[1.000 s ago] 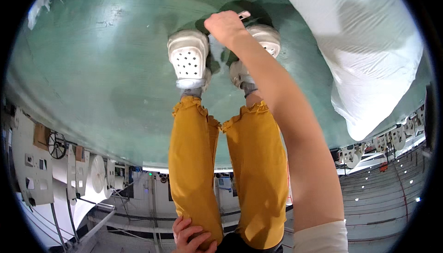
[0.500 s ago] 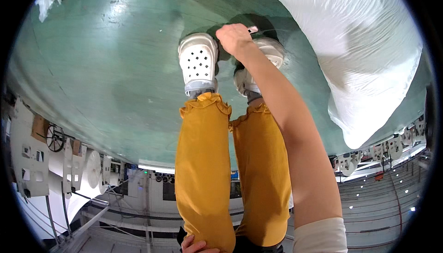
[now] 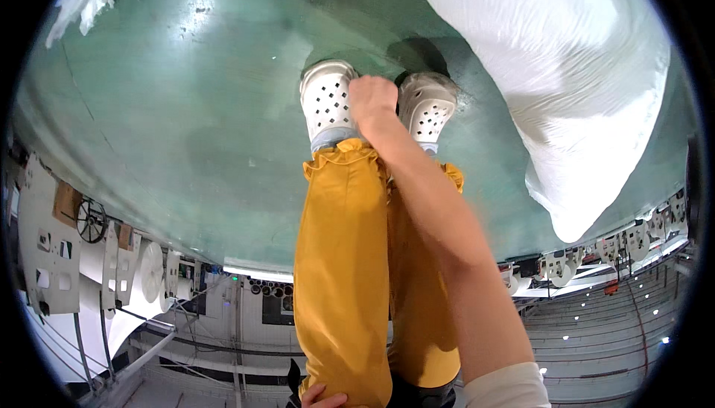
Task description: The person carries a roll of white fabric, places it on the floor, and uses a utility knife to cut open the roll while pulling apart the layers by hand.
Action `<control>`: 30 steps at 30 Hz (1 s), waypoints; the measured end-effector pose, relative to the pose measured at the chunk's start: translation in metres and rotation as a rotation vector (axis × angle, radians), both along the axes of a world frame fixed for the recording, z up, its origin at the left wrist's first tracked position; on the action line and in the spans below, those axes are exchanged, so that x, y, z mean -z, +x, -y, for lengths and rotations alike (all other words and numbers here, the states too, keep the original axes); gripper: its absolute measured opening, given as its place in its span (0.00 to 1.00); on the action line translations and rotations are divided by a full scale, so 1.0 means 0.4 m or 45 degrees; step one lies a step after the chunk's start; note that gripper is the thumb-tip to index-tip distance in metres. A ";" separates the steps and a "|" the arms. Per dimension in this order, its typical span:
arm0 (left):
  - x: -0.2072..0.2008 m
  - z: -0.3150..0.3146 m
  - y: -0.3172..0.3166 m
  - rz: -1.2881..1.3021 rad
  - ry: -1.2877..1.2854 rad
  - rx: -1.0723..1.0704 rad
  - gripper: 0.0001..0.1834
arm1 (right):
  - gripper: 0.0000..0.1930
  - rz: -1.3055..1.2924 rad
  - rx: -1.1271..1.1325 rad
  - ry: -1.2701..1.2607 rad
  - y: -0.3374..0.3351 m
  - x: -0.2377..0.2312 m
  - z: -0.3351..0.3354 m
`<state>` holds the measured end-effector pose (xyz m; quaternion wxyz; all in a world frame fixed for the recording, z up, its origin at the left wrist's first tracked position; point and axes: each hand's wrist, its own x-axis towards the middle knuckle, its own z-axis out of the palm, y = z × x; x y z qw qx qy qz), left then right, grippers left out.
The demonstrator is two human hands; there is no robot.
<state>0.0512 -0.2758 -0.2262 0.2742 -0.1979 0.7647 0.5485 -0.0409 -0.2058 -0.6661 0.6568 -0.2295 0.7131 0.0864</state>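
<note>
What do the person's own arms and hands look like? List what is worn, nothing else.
The right hand is bare, with no glove, ring or watch showing. Its forearm is bare up to a white sleeve with a rolled edge near the elbow. Only the bare fingers of the left hand show at the lower edge; no sleeve is visible there.

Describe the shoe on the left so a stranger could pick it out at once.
Start at the green floor and follow the yellow trouser legs to the feet. The left shoe is a white perforated clog beside the right hand; unlike its partner, it lies away from the white sack.
</note>
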 end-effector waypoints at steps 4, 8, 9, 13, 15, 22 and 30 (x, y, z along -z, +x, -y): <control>-0.008 -0.009 -0.015 0.034 -0.001 -0.025 0.14 | 0.09 -0.096 0.258 0.030 0.060 -0.035 -0.027; -0.016 -0.012 -0.046 0.062 0.002 0.000 0.14 | 0.09 -0.212 0.486 0.029 0.109 -0.045 -0.044; -0.014 -0.017 -0.052 0.075 -0.025 -0.015 0.14 | 0.10 -0.281 0.590 0.083 0.135 -0.025 -0.050; 0.036 -0.034 -0.023 0.187 -0.068 -0.057 0.15 | 0.11 -0.257 0.689 -0.008 0.099 0.038 -0.187; 0.070 -0.053 0.027 0.316 -0.079 -0.086 0.16 | 0.11 -0.258 0.683 -0.109 0.081 0.080 -0.232; 0.124 -0.090 0.078 0.325 -0.028 -0.110 0.18 | 0.09 -0.294 0.328 -0.366 0.026 0.110 -0.185; 0.121 -0.117 0.074 0.325 -0.035 -0.092 0.19 | 0.08 -0.161 -0.058 -0.367 -0.073 0.118 -0.142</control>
